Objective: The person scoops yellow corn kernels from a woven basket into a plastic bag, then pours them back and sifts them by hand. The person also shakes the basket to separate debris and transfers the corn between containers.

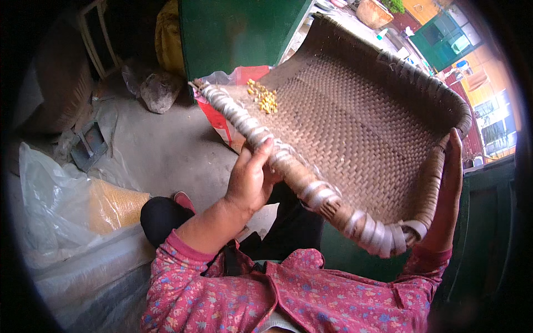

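A woven winnowing basket (354,125) is held up and tilted, its flat mouth towards the left. My left hand (252,177) grips its near rim, which is wrapped with pale strips, thumb on top. At the far right side my right hand (454,154) holds the rim from outside; most of its fingers are hidden behind the basket. A small heap of yellow corn kernels (263,96) lies near the basket's mouth. Below that edge is a red and clear plastic bag (218,120), partly hidden by the basket.
A clear plastic sack of yellow grain (114,206) lies at the left, near a dark dustpan (88,145). A knotted plastic bag (160,91) rests on the concrete floor. A green panel (233,37) stands behind the basket's mouth; a green door (483,233) is at the right.
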### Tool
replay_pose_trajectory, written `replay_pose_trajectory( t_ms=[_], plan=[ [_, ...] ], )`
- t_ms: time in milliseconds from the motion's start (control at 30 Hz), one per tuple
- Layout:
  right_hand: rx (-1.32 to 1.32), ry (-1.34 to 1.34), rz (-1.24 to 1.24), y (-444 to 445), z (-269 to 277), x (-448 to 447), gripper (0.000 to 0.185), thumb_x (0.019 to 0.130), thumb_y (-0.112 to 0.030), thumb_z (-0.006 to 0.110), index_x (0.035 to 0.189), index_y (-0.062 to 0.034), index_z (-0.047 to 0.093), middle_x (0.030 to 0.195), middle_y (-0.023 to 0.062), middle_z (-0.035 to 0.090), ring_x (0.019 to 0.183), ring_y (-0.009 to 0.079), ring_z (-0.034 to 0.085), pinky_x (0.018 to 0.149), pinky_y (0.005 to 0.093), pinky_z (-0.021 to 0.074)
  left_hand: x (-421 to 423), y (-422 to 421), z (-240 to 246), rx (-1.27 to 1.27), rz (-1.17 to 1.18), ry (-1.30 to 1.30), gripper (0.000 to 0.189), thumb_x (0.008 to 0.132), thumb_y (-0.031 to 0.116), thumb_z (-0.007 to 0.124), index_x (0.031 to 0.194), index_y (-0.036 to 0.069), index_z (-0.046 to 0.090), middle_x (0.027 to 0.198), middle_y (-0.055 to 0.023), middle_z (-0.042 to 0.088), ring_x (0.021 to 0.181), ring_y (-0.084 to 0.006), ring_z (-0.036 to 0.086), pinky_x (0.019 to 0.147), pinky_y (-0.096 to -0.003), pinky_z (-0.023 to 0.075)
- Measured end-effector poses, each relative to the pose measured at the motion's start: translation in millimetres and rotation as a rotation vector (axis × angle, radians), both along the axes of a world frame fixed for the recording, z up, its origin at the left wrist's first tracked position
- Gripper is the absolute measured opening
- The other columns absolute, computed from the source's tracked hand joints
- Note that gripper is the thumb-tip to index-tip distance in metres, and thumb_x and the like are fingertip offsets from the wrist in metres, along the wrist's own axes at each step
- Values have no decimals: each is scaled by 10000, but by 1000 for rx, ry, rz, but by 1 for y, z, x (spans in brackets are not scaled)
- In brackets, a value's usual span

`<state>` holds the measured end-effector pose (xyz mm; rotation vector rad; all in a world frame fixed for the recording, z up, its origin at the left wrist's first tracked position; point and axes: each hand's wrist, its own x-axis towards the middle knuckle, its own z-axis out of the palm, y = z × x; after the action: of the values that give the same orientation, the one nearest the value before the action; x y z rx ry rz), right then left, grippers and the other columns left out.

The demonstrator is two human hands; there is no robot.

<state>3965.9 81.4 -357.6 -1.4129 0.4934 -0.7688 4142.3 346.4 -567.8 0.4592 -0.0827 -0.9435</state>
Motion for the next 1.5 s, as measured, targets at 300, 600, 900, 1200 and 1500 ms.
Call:
replay_pose_trajectory(
  t_ms=[300,600,900,1200,1500],
  plan=[
    [11,-15,-21,4,-7,-15,553,906,-324,611,1325,12,480,1181,118,602,1015,232,607,913,367,478,-1,-4,5,-20,-7,-21,284,982,235,548,1223,119,451,1009,-18,547,923,-161,591,787,-360,538],
    [11,-27,-25,7,-11,-24,556,899,-324,618,1320,13,483,1170,115,603,1005,229,606,901,362,480,7,-9,2,3,-1,-18,310,998,243,520,1262,91,460,1017,-36,571,937,-175,594,825,-357,513],
    [24,-26,-58,15,-14,-30,560,892,-325,626,1315,14,486,1158,112,604,995,226,606,889,356,482,-2,-11,3,16,-16,22,276,1004,215,513,1247,91,465,1013,-20,576,892,-163,602,763,-341,525],
    [31,9,-134,20,-5,-34,564,885,-325,633,1311,14,488,1147,110,605,986,224,605,878,351,484,4,-14,23,42,-25,-20,332,998,182,525,1300,80,432,1045,-22,554,945,-161,586,804,-329,519],
    [-33,152,-301,36,7,-5,567,878,-326,641,1306,15,491,1135,107,605,976,221,604,866,345,487,60,-22,-12,13,-332,25,319,1011,198,483,1294,55,450,1127,-69,590,1010,-200,614,839,-398,549]
  ],
)
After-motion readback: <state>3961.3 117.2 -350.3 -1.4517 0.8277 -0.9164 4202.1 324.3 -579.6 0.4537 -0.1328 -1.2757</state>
